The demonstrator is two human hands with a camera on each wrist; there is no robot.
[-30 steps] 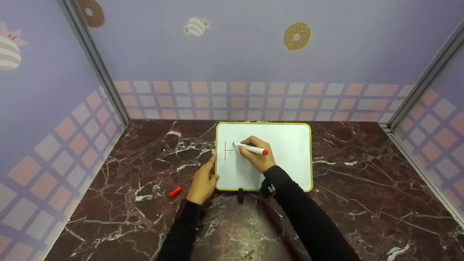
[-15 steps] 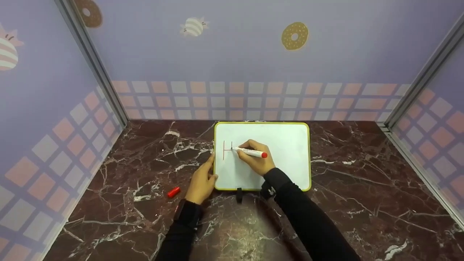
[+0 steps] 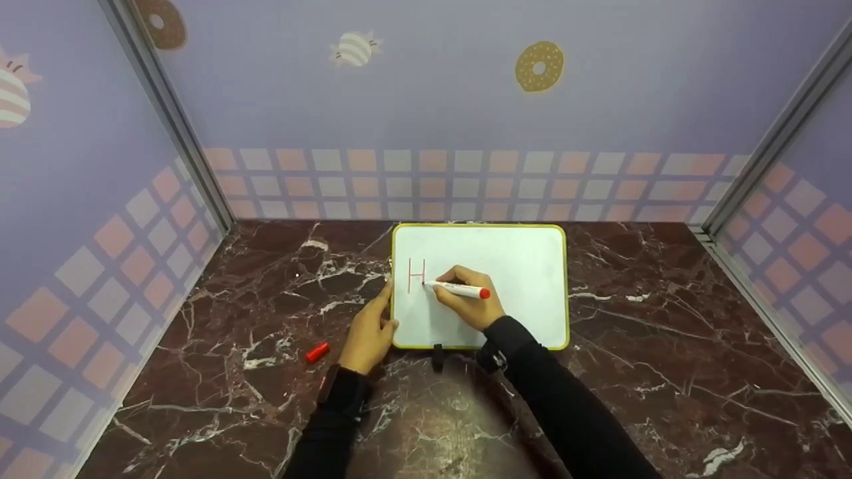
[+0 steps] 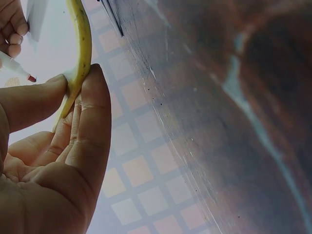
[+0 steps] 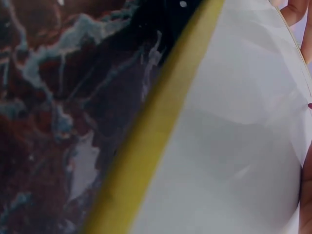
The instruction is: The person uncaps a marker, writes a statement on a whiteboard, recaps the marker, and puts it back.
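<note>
A whiteboard (image 3: 519, 259) with a yellow rim lies on the dark marble table in the head view. My left hand (image 3: 368, 336) holds its left side; the left wrist view shows the thumb and fingers pinching the yellow rim (image 4: 85, 41). Between the fingers and thumb of my right hand (image 3: 480, 309) is a white marker (image 3: 459, 289) with a red end. Its tip is at the lower end of the right stroke of a red letter H (image 3: 417, 275) on the board's left part. In the right wrist view, the right hand (image 5: 306, 195) shows only at the edge.
Left of the left hand lies a red marker cap (image 3: 317, 352) on the marble table (image 3: 266, 412). A small black clip-like piece (image 3: 437, 357) sits at the board's near edge. Patterned walls (image 3: 426, 183) enclose the table at the back and sides.
The right hand has moved the marker toward me down the board, and the H's right stroke has grown longer. The left hand keeps its place on the board's side.
</note>
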